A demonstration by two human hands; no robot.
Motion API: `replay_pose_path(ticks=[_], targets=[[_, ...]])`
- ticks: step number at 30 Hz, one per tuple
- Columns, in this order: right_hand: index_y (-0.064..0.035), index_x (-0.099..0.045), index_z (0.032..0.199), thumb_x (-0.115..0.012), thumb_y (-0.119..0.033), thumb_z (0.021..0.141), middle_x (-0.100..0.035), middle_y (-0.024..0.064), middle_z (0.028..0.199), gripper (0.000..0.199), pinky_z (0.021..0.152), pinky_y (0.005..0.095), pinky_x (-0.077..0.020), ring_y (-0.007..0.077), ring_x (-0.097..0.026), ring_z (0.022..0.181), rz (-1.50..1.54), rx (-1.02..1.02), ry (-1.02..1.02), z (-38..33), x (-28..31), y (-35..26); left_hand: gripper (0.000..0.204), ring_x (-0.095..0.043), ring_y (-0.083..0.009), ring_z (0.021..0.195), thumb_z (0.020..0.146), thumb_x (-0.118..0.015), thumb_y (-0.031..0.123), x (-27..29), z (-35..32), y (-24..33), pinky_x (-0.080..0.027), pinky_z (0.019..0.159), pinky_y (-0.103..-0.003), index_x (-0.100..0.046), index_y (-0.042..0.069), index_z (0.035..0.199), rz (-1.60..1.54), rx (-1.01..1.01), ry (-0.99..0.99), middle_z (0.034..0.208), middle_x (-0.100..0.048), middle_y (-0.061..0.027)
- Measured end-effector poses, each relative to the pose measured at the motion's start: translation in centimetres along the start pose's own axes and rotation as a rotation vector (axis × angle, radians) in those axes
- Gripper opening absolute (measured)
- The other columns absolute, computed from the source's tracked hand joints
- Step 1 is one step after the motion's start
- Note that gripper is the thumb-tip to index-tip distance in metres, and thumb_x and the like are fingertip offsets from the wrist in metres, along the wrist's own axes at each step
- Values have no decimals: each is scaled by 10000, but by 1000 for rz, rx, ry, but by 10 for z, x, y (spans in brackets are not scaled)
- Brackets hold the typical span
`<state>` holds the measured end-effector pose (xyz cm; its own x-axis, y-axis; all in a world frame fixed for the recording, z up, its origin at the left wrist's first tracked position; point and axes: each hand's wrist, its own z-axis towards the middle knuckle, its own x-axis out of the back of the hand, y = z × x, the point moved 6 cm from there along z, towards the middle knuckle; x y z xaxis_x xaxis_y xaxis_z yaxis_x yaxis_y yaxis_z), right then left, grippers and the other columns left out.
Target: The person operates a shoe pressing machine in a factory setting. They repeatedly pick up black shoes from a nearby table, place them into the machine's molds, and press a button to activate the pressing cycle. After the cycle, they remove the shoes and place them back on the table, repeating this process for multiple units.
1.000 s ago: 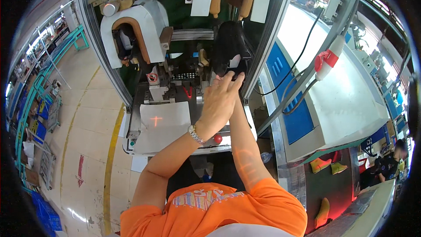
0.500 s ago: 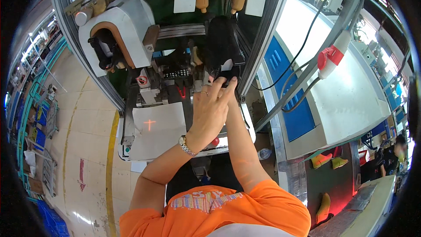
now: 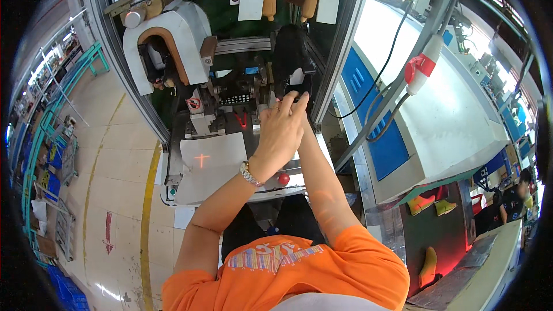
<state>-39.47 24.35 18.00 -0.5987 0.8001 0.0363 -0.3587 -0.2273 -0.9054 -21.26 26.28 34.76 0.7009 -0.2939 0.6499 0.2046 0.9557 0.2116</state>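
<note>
Head view: both arms reach forward into the machine bay. Left hand lies uppermost, fingers extended and loosely curved, fingertips touching the lower edge of the black shoe mounted upright in the machine. Right hand is hidden beneath the left; its grip cannot be determined. A white plate carrying a red laser cross lies to the left of the hands, well apart from the shoe. For a sound result, seat the shoe squarely against its support, apply even pressure with both hands, and keep fingers clear of the clamps just beside it.
</note>
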Motion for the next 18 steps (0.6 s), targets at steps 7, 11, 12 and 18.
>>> replay_pose_path(ticks=[7,11,12,18], targets=[[-66,-481,1037,-525,-147,822,-557,78,907,234,782,377,-461,219,-552,851,1008,-440,319,-18,31,35,454,-527,-218,848,708,-577,47,38,-44,-14,-406,739,-349,-467,79,1147,-268,-22,-12,1120,-468,-101],[-46,-523,983,-585,-77,756,-572,66,883,238,688,278,-441,180,-555,839,134,-369,602,-105,102,23,377,-546,-206,749,725,-584,63,54,-113,-100,-413,721,-310,-512,68,1095,-326,286,61,1048,-524,-106],[-28,-523,985,-606,-45,712,-567,71,913,286,759,282,-443,155,-545,878,-190,-189,589,-127,122,23,362,-549,-210,749,728,-582,49,57,-142,-132,-420,713,-299,-516,59,1084,-302,394,91,1026,-535,-112],[-2,-330,1234,-677,13,580,-425,167,1222,741,941,307,-331,255,-423,1122,-372,-740,413,-239,158,104,311,-506,-283,927,771,-568,107,85,-356,-302,-421,769,-351,-515,-1,1058,317,812,182,1007,-538,-156]])
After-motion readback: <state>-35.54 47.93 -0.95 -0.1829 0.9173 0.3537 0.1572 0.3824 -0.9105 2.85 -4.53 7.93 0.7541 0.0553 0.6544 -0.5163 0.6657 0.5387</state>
